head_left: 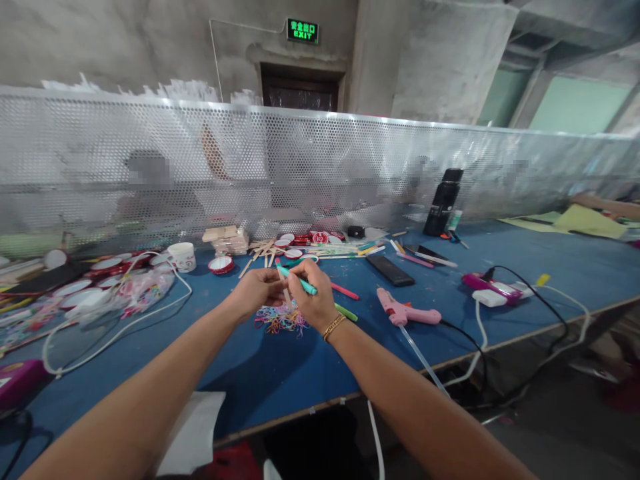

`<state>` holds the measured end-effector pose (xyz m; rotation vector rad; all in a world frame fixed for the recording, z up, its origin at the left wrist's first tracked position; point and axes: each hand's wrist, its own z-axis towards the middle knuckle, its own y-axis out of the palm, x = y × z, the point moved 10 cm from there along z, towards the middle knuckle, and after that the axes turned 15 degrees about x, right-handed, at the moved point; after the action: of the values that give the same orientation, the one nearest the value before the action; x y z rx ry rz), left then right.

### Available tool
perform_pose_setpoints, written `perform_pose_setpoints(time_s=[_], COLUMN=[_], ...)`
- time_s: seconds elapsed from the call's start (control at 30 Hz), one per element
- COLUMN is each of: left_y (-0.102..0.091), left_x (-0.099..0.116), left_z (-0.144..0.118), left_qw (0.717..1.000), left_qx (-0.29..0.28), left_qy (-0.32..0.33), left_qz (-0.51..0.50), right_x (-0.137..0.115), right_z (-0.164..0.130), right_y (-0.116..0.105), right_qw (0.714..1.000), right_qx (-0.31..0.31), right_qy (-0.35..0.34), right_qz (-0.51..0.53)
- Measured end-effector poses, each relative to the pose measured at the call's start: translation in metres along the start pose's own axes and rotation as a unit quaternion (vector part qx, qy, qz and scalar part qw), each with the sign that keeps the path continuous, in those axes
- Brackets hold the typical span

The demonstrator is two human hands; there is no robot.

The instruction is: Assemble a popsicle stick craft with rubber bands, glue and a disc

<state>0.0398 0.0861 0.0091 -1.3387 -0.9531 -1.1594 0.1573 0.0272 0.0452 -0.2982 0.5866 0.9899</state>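
Observation:
Above the middle of the blue table, my right hand [316, 297] is closed around a teal marker pen [308, 287], held slanted. My left hand [260, 291] pinches a flat wooden craft stick [287, 298], and the marker's upper end crosses close to it. A bit of red shows at the top end of the stick; whether it is coloured on the wood I cannot tell. Below both hands lies a heap of colourful thin rubber bands [281, 320]. Just right of my right hand rest a red marker [345, 291] and a green marker [347, 312].
A pink glue gun [407, 312] with a trailing cord lies right, near a black phone [390, 270] and a purple power strip [493, 289]. Loose wooden sticks [260, 251], bottle caps [221, 265] and a paper cup [182, 257] stand behind. A black bottle [443, 203] is by the perforated metal divider [320, 167].

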Motion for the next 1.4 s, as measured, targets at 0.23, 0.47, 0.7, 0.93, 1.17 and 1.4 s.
perform_pose_setpoints(time_s=[0.23, 0.47, 0.7, 0.93, 1.17, 1.4], left_y=[-0.0014, -0.0019, -0.0011, -0.0028, -0.0007, -0.0008], left_x=[0.0006, 0.0022, 0.0018, -0.0002, -0.0005, -0.0012], left_z=[0.0001, -0.0007, -0.0007, 0.0009, 0.0006, 0.0006], left_qw=[1.000, 1.000, 1.000, 1.000, 1.000, 1.000], left_qx=[0.008, 0.012, 0.009, 0.014, 0.002, 0.004], left_qy=[0.000, -0.012, -0.009, -0.010, 0.000, -0.005], left_qz=[-0.003, -0.013, -0.016, -0.009, -0.009, -0.010], right_x=[-0.0012, -0.0001, 0.0002, 0.0016, 0.0000, 0.0006], right_z=[-0.0004, 0.0030, -0.0001, 0.0027, 0.0003, 0.0019], right_y=[-0.0008, -0.0044, -0.0010, -0.0063, -0.0003, -0.0037], right_qw=[1.000, 1.000, 1.000, 0.999, 1.000, 1.000], right_qx=[0.000, 0.019, 0.005, 0.030, 0.002, 0.023], right_qy=[0.000, 0.011, 0.005, 0.015, 0.004, 0.014], right_qz=[0.000, -0.003, 0.007, -0.005, 0.005, 0.011])
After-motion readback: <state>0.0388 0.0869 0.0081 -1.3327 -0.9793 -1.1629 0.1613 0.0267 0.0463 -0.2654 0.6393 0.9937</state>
